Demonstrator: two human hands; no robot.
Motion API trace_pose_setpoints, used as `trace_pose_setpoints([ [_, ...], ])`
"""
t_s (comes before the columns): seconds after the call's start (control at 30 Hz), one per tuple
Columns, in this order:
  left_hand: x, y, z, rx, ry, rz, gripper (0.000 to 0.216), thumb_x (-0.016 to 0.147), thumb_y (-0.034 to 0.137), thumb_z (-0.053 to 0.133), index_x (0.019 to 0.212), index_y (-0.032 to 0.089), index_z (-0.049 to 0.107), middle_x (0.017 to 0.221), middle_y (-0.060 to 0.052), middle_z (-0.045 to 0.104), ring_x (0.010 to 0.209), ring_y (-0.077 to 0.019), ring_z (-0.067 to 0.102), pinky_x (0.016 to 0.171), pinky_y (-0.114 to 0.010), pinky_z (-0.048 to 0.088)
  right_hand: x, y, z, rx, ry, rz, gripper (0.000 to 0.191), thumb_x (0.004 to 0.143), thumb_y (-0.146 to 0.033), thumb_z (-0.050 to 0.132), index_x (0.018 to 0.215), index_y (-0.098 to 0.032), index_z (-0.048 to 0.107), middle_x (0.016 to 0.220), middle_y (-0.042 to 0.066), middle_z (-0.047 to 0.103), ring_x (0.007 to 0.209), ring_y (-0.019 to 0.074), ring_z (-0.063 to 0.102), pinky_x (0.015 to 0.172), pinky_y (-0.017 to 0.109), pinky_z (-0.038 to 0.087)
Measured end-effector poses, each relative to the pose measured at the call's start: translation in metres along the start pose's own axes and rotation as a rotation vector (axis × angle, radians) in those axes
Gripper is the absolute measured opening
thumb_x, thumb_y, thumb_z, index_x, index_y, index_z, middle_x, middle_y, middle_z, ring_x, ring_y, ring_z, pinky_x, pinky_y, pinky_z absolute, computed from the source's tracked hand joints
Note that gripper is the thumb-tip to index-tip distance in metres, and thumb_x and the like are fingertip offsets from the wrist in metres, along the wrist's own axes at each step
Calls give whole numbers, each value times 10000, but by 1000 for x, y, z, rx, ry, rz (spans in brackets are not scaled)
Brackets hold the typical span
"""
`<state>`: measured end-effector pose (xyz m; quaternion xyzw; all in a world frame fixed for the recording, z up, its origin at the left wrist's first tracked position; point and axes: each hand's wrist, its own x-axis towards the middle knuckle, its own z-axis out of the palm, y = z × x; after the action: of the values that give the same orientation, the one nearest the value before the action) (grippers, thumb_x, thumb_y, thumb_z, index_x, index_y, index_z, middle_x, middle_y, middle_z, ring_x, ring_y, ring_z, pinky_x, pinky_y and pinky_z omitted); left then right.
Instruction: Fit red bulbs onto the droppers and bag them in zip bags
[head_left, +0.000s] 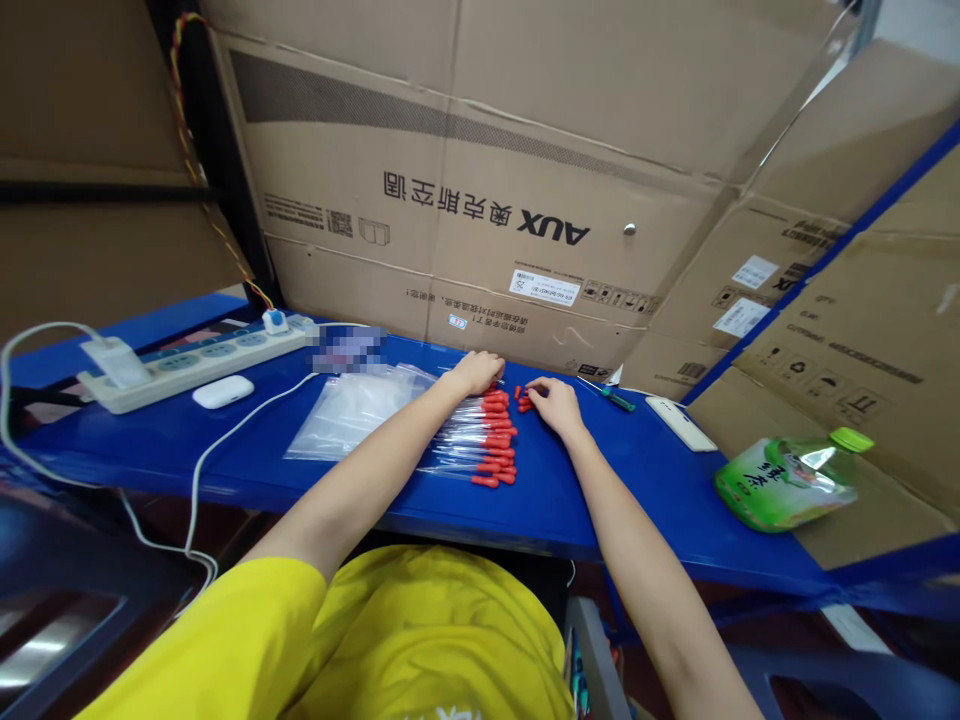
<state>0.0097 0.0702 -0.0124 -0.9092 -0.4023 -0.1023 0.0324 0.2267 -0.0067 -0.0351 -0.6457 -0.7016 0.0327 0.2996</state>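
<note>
A yellow shirt (442, 630) is seen nearest. Red-bulbed droppers (497, 441) are rowed on the tabletop (551, 490), apparently fitted; loose red bulbs (523, 406) seem left. Fingers: left hand (477, 371) curled at row's far end, right hand (559, 404) half-bent at loose bulbs; holds cannot be told.

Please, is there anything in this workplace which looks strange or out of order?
Yes: the AUX print on the cardboard panel behind the blue table is upside down. Whether the green-capped bottle leans, I cannot tell. I see no spill among the red-tipped pieces.
</note>
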Motion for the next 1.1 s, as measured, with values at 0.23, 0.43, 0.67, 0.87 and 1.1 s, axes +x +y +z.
trace_pose_setpoints([
  [0.23, 2, 5, -2, 31, -40, 6, 249, 980, 159, 569, 1159, 167, 742, 1215, -157, 722, 1162, -283, 700, 972, -369, 522, 0, 0, -1, 3, -2, -9, 239, 922, -225, 651, 1067, -266, 836, 1057, 46, 825, 985, 224, 747, 929, 319, 554],
  [0.43, -3, 8, -2, 43, 32, 15, 267, 1017, 150, 499, 1197, 162, 696, 1285, -174, 665, 1182, -281, 677, 1009, -387, 506, 0, 1, 0, 24, 0, -10, 239, 930, -247, 637, 1066, -269, 832, 1047, 40, 825, 990, 217, 751, 941, 315, 549],
  [0.67, -16, 22, -25, -96, 293, -61, 351, 1140, 369, 303, 1332, 252, 573, 1256, -104, 725, 1149, -245, 694, 925, -334, 514, 0, -5, -8, 77, 116, 11, 270, 906, -245, 566, 982, -237, 825, 1002, 53, 818, 919, 238, 726, 893, 320, 525],
  [0.87, -24, 29, -32, -212, 298, -11, 340, 1135, 410, 327, 1236, 227, 595, 1197, -93, 766, 1098, -245, 734, 862, -306, 517, 0, -14, -15, 391, 277, 28, 284, 907, -326, 512, 887, -215, 773, 926, 63, 805, 786, 225, 684, 804, 317, 525],
  [1.1, -26, 37, -28, -170, 252, 37, 412, 1136, 474, 293, 1169, 253, 640, 1075, -80, 788, 982, -259, 760, 774, -299, 492, 5, -18, -11, 790, 284, 22, 390, 876, -587, 636, 936, -211, 721, 806, 35, 714, 667, 195, 607, 622, 309, 523],
])
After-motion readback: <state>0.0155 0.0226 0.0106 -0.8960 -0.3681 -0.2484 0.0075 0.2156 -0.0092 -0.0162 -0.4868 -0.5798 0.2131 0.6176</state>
